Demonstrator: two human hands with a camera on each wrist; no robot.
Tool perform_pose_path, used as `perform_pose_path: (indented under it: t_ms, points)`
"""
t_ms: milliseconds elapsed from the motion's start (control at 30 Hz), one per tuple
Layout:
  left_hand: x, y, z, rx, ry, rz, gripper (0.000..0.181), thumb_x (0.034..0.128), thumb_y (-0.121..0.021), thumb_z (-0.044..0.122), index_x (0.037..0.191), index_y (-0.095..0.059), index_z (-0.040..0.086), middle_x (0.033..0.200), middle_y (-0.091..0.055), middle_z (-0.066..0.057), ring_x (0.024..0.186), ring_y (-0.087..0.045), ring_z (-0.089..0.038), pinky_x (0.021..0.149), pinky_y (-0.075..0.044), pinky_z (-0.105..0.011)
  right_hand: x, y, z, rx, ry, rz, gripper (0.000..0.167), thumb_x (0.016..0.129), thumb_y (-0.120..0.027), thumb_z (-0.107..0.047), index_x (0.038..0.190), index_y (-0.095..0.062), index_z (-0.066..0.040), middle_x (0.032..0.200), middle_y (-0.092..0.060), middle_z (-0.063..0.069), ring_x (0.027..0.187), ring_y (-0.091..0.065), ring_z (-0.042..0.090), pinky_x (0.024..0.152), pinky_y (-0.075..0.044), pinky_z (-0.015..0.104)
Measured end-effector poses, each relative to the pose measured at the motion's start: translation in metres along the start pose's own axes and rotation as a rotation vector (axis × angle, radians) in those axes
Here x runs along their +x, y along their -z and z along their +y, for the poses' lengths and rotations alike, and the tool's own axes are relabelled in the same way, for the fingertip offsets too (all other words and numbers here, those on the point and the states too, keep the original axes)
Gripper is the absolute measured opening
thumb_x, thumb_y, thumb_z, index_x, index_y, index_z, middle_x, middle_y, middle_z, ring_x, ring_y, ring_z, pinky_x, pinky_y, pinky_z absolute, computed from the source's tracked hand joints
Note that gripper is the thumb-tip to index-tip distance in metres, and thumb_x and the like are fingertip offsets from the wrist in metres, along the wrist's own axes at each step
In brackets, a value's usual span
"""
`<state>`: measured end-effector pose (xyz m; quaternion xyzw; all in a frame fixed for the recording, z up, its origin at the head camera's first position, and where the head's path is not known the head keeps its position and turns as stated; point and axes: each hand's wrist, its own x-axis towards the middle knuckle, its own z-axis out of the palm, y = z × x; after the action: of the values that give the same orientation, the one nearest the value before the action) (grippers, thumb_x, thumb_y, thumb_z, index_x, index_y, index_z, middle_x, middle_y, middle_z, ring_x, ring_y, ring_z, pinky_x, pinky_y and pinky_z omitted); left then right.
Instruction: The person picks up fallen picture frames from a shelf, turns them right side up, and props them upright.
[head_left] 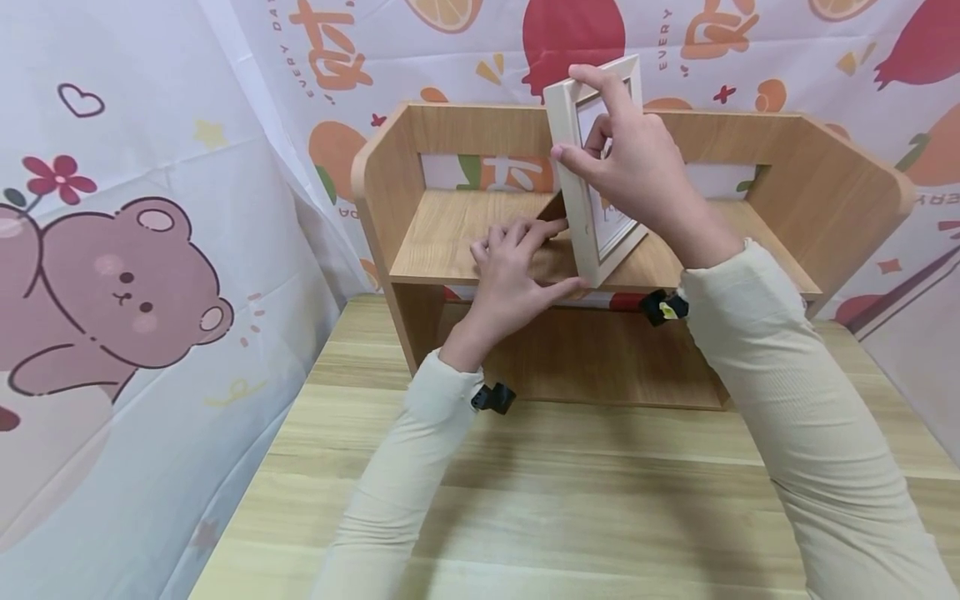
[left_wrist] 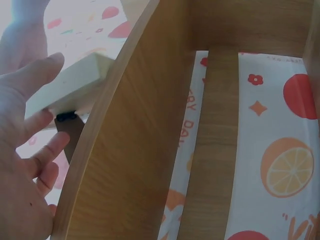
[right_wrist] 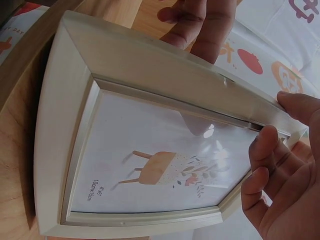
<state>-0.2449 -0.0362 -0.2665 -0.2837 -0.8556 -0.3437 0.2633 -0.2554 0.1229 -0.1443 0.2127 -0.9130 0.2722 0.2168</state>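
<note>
A cream photo frame point(head_left: 594, 179) is held tilted on the upper shelf board, its lower corner near the front edge. My right hand point(head_left: 637, 162) grips the frame's upper part, index finger at the top and thumb on the side edge. The glazed front shows a printed card point(right_wrist: 170, 155) in the right wrist view. My left hand point(head_left: 510, 267) is spread behind the frame's lower part, its thumb reaching the lower corner and its index finger close to the back. A brown support leg point(left_wrist: 75, 132) with a black hinge shows behind the frame in the left wrist view.
The frame is over a two-level wooden desk shelf point(head_left: 472, 237) with raised side panels and a back rail. It stands on a light wood table point(head_left: 570, 500). Printed cloth point(head_left: 450, 50) hangs behind, and a bear-patterned curtain point(head_left: 172, 283) hangs at left.
</note>
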Motion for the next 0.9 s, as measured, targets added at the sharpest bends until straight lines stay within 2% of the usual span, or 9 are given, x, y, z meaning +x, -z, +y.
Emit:
perform_pose_path:
  t_ms: [233, 500, 733, 900]
  points:
    - [-0.003, -0.014, 0.011, 0.015, 0.007, 0.090, 0.071, 0.0718, -0.084, 0.040, 0.129, -0.055, 0.009, 0.118, -0.059, -0.006, 0.107, -0.043, -0.027, 0.092, -0.022, -0.051, 0.000, 0.001, 0.000, 0.004, -0.010, -0.008, 0.068, 0.092, -0.062, -0.040, 0.149, -0.027, -0.030, 0.074, -0.054, 0.003, 0.066, -0.048, 0.017, 0.062, -0.040, 0.028]
    - [-0.004, -0.025, 0.019, 0.096, 0.024, 0.186, 0.072, 0.0712, -0.084, 0.042, 0.125, -0.053, 0.006, 0.107, -0.059, -0.007, 0.099, -0.045, -0.027, 0.090, -0.024, -0.050, 0.002, 0.001, 0.000, -0.002, -0.001, -0.019, 0.069, 0.092, -0.063, -0.039, 0.149, -0.027, -0.027, 0.073, -0.053, 0.003, 0.065, -0.046, 0.017, 0.063, -0.039, 0.027]
    - [-0.005, -0.030, 0.020, 0.141, 0.026, 0.219, 0.072, 0.0716, -0.083, 0.044, 0.125, -0.052, 0.006, 0.105, -0.059, -0.006, 0.096, -0.045, -0.027, 0.091, -0.025, -0.050, 0.002, 0.001, 0.000, 0.003, -0.004, -0.023, 0.070, 0.092, -0.063, -0.039, 0.150, -0.026, -0.027, 0.074, -0.053, 0.003, 0.065, -0.046, 0.017, 0.063, -0.040, 0.027]
    - [-0.005, -0.031, 0.022, 0.129, 0.050, 0.204, 0.072, 0.0734, -0.082, 0.042, 0.127, -0.050, 0.006, 0.105, -0.061, -0.006, 0.096, -0.047, -0.026, 0.092, -0.025, -0.049, 0.003, 0.001, 0.000, 0.000, -0.010, -0.022, 0.070, 0.091, -0.063, -0.040, 0.150, -0.026, -0.027, 0.074, -0.053, 0.003, 0.065, -0.046, 0.017, 0.063, -0.039, 0.028]
